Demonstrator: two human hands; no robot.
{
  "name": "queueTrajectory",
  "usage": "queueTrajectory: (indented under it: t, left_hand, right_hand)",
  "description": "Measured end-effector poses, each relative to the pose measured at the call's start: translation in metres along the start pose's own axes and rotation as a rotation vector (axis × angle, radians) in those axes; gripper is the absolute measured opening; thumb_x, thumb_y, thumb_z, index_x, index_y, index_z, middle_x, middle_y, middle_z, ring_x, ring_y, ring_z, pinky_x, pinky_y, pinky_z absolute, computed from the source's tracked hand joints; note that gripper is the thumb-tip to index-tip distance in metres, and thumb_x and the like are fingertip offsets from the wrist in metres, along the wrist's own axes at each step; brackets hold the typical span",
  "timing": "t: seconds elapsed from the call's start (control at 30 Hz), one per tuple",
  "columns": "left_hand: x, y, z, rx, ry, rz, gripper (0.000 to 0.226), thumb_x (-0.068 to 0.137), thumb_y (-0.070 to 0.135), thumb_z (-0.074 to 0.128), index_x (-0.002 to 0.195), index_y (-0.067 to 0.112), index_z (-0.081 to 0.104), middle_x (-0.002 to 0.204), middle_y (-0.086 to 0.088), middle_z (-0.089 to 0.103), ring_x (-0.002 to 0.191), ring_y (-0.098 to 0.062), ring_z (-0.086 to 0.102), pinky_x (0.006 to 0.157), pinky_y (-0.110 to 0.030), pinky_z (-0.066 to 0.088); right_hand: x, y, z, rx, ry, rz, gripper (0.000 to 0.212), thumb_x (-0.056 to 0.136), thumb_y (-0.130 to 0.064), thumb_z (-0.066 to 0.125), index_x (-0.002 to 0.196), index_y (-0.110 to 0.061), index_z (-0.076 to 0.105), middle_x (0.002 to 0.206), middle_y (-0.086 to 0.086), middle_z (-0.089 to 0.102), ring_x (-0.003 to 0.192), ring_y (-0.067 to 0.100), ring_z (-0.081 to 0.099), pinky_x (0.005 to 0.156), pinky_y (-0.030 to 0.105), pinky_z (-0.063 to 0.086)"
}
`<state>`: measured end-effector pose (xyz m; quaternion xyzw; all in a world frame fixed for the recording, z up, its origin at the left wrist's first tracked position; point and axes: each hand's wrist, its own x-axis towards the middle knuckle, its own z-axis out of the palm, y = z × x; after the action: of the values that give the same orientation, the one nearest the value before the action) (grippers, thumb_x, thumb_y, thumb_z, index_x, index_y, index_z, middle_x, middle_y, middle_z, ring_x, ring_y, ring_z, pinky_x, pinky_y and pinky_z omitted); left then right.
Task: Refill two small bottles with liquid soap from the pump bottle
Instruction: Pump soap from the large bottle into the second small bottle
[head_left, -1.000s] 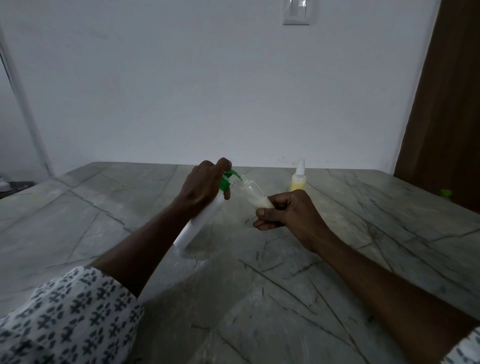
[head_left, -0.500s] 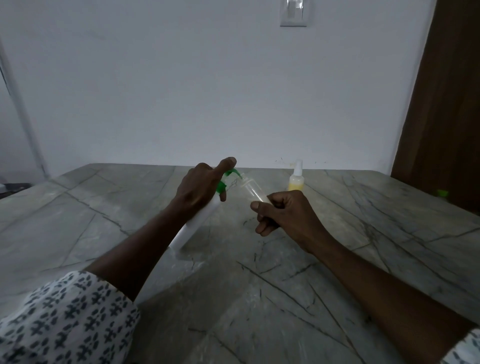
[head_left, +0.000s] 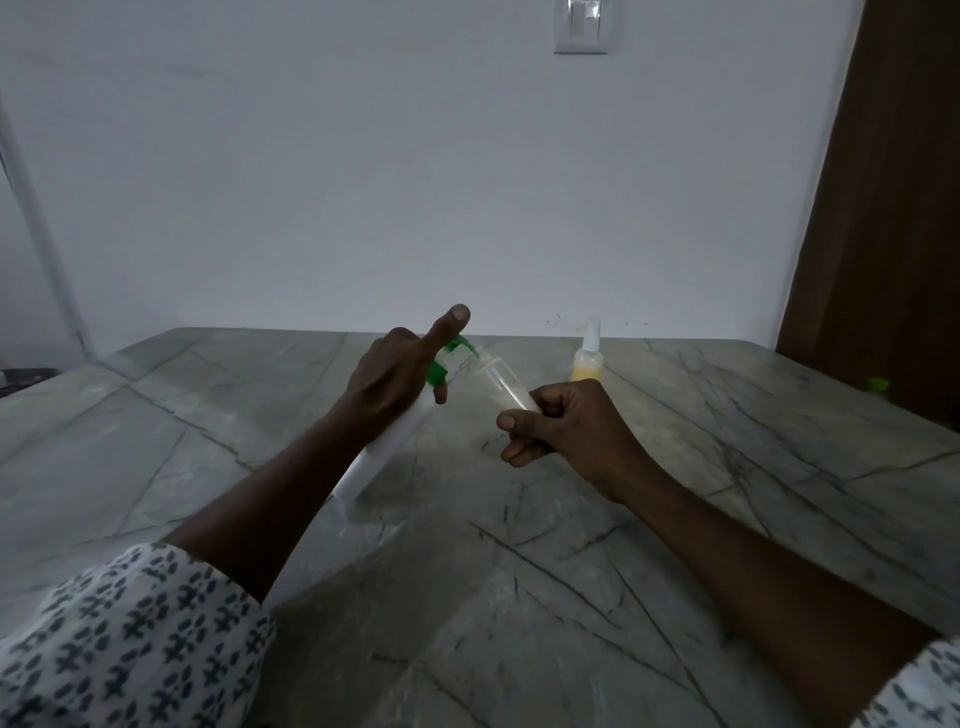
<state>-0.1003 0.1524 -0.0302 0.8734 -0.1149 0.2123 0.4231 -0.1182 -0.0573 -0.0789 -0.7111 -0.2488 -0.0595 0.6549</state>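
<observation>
My left hand (head_left: 395, 379) grips the white pump bottle (head_left: 387, 444), which leans to the right with its base on the table. Its forefinger is lifted off the green pump head (head_left: 457, 347). The green nozzle points into the mouth of a small clear bottle (head_left: 504, 387), tilted toward it and held at its lower end by my right hand (head_left: 566, 426). A little pale liquid lies in the small bottle. A second small bottle (head_left: 588, 361) with yellow liquid and a white cap stands upright farther back on the right.
The grey marble table (head_left: 727, 493) reaches to a white wall. A small green cap (head_left: 879, 384) lies near the table's far right edge, by a brown door (head_left: 893, 208). Patterned sleeves cover both upper forearms at the bottom corners.
My left forefinger has risen off the green pump head, which it pressed a second ago. Both bottles stay together, mouth to nozzle.
</observation>
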Motion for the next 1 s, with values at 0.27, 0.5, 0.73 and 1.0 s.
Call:
queueTrajectory:
  t: [0.27,0.5,0.73,1.0]
  left_hand:
    - [0.0022,-0.0033,0.0005,0.013,0.032,0.054,0.065,0.086,0.055,0.032,0.049,0.013,0.067,0.056,-0.001,0.069,0.068,-0.023,0.060,0.093,-0.046,0.048]
    - [0.0043,-0.0065,0.0021,0.039,0.073,0.036,0.077,0.081,0.069,0.029,0.048,0.012,0.069,0.059,0.001,0.071,0.073,-0.024,0.064,0.091,-0.044,0.049]
    - [0.0027,-0.0011,0.0018,0.104,0.063,0.022,0.082,0.088,0.070,0.033,0.051,0.008,0.070,0.059,-0.005,0.067,0.067,-0.024,0.060,0.085,-0.042,0.048]
    - [0.0038,-0.0063,0.0013,0.160,0.079,0.122,0.053,0.087,0.042,0.028,0.059,0.014,0.064,0.067,-0.003,0.072,0.077,-0.028,0.061,0.089,-0.048,0.049]
  right_hand:
    - [0.0001,0.0040,0.0017,-0.009,-0.014,-0.002,0.018,0.080,-0.003,0.075,0.095,0.007,0.070,0.070,0.016,0.074,0.062,0.026,0.073,0.062,0.031,0.062]
    - [-0.0018,0.0036,0.0043,-0.034,-0.004,-0.016,0.017,0.082,-0.007,0.074,0.095,0.004,0.071,0.069,0.016,0.073,0.063,0.028,0.073,0.061,0.032,0.062]
    - [0.0002,0.0055,0.0017,-0.023,0.022,-0.019,0.014,0.082,-0.007,0.074,0.093,0.001,0.071,0.069,0.015,0.074,0.062,0.027,0.073,0.062,0.033,0.062]
    - [-0.0019,0.0072,0.0029,-0.036,0.002,-0.016,0.020,0.082,-0.005,0.074,0.097,0.007,0.070,0.071,0.017,0.074,0.063,0.026,0.074,0.064,0.032,0.062]
